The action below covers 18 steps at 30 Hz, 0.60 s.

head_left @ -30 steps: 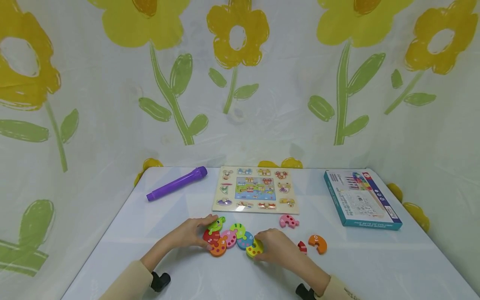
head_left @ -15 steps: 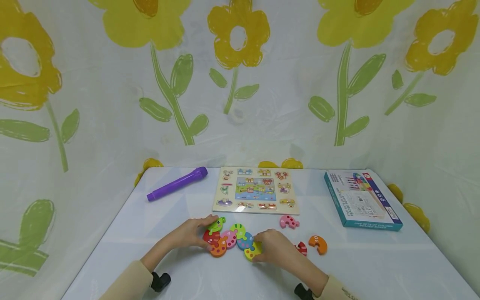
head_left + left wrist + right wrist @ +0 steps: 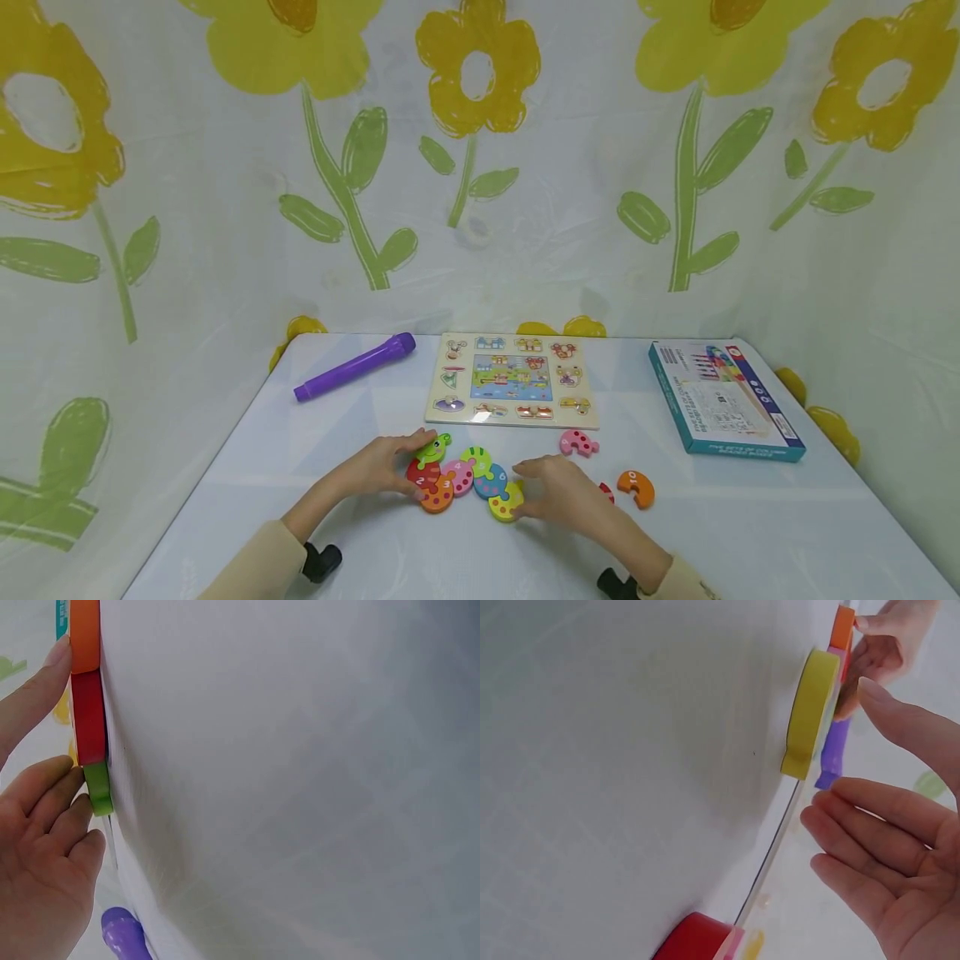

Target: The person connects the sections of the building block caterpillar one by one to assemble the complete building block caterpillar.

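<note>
On the table (image 3: 247,467), from left to right, lie a purple microphone (image 3: 354,368) and a chain of joined numbered pieces (image 3: 491,482), its left end grasped between thumb and fingers of the left hand (image 3: 378,465). Behind the chain is a picture board (image 3: 512,377); at its yellow end piece (image 3: 502,507), the right hand (image 3: 566,493) is released, fingers extended. Beyond are loose pink (image 3: 577,443), red (partly hidden) (image 3: 607,492) and orange (image 3: 637,489) pieces, then a box (image 3: 726,396).
</note>
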{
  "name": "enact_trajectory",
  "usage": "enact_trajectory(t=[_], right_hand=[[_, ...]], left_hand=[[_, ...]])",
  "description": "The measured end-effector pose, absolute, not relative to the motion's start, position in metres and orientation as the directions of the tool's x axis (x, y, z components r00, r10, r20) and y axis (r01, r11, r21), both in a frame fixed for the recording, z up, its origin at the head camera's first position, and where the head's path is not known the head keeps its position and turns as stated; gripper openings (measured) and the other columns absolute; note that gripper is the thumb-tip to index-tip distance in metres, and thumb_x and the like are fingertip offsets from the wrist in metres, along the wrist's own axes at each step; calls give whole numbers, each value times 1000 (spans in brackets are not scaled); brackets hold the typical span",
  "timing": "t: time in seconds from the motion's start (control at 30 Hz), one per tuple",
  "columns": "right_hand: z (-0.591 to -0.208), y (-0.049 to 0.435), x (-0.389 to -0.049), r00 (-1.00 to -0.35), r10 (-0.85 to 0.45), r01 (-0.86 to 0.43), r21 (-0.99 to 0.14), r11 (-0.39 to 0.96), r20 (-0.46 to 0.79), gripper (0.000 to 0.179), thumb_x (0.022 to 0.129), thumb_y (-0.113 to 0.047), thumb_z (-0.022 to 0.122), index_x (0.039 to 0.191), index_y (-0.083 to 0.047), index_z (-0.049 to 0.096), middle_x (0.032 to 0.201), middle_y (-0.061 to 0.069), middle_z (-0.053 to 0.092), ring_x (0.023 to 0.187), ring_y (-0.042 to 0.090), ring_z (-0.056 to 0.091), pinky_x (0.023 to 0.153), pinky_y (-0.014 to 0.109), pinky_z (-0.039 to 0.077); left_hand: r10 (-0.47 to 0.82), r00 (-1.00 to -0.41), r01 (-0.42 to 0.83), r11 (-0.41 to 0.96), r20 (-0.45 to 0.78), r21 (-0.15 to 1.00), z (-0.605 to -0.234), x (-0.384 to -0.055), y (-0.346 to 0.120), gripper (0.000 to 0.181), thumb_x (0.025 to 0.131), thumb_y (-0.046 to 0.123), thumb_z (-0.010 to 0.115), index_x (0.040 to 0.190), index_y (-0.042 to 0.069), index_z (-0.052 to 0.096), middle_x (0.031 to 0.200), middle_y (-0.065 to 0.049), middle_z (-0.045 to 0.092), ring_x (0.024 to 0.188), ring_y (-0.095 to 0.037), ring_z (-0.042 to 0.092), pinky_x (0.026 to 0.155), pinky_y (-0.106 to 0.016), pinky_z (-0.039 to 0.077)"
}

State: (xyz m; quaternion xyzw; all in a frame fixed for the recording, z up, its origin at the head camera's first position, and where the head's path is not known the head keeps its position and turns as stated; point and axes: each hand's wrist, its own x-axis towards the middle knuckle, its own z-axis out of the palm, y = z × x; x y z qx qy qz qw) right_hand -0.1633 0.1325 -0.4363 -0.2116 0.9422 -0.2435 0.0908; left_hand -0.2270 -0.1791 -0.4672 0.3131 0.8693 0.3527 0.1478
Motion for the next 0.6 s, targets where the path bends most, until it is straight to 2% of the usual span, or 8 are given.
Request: enact_trajectory(t=[0.6], right_hand=[[-436,151,-161,-896,-438,-339,-527,780,-71,50,74,-26,85,117,-5,69,114,8,69,111,30,62,89,47,53]], left_hand=[[645,-763,433,564,-47,703,-466,-227,-178,86,74,29,84,145,4,42,149,-16,38,138,-36,33,108,-52,32]])
